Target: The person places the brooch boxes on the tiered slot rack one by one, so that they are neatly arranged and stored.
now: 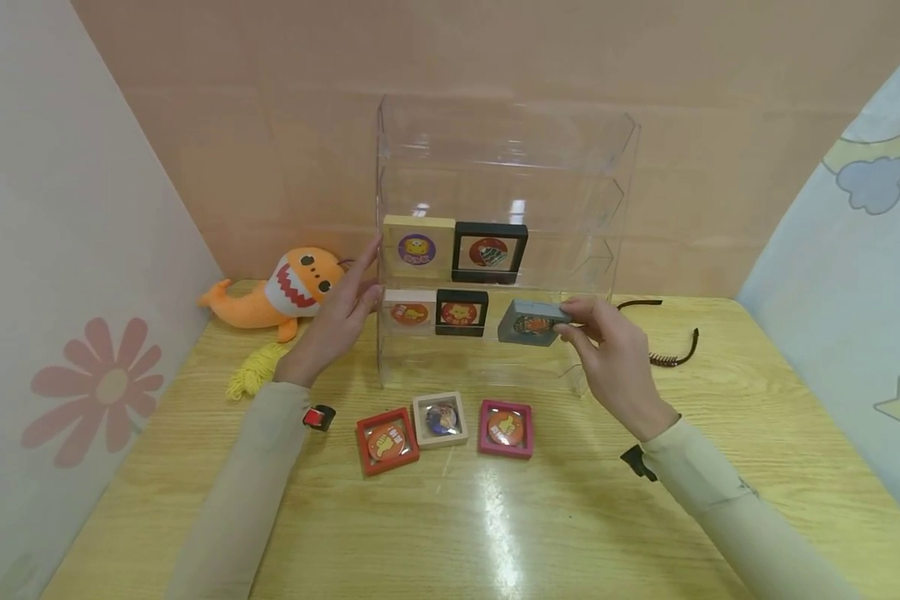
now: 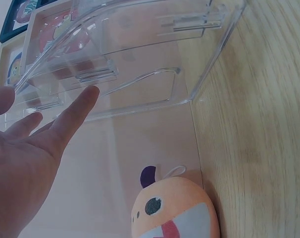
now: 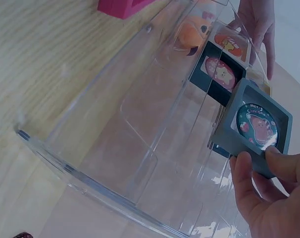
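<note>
The grey framed badge (image 3: 256,126) sits at the right end of the lower occupied shelf of the clear acrylic display case (image 1: 506,167), its lower corner covered by the fingers that pinch it. The right hand (image 1: 615,354) grips it by thumb and fingertips, the wrist cut off in the wrist view. The left hand (image 1: 341,317) lies flat and straight-fingered against the case's left wall, its palm only partly seen.
</note>
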The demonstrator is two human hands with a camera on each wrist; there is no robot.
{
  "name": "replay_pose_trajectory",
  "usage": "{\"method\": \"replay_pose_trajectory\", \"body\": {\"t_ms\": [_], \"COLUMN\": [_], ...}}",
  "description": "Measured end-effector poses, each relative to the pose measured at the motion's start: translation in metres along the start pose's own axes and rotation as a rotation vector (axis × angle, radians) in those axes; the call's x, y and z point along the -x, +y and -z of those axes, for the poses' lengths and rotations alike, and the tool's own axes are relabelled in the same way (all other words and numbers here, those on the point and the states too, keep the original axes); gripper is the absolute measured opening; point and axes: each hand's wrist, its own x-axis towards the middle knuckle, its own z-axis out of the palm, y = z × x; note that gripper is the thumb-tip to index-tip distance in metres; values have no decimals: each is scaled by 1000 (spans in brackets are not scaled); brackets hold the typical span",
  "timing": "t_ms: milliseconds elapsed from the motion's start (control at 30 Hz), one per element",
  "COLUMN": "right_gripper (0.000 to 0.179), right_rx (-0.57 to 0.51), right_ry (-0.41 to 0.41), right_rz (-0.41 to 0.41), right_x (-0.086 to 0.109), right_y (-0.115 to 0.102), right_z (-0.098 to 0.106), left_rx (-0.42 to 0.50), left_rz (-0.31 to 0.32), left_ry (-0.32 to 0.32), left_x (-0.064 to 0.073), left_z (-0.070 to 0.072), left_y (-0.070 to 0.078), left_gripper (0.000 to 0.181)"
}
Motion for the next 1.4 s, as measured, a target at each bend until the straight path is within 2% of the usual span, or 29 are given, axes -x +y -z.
{"method": "replay_pose_trajectory", "body": {"t_ms": [333, 567, 900, 1400], "right_gripper": [25, 27, 23, 24], "right_rx": [75, 130, 84, 87], "right_ry": [60, 19, -47, -102], "right_rz": [30, 0, -46, -91], "right_x": [-18, -21, -17, -17], "right_y": [7, 16, 18, 15], "right_z": [-17, -27, -37, -42], "left_rx": [1, 9, -10, -24], "left_rz": [12, 6, 2, -1], "left_ry": [2, -3, 2, 8], "left_x": [1, -1, 0, 0], "left_z": [0, 0, 0, 0], "left_y": [-3, -1, -1, -3], "left_gripper": [63, 64, 63, 63]}}
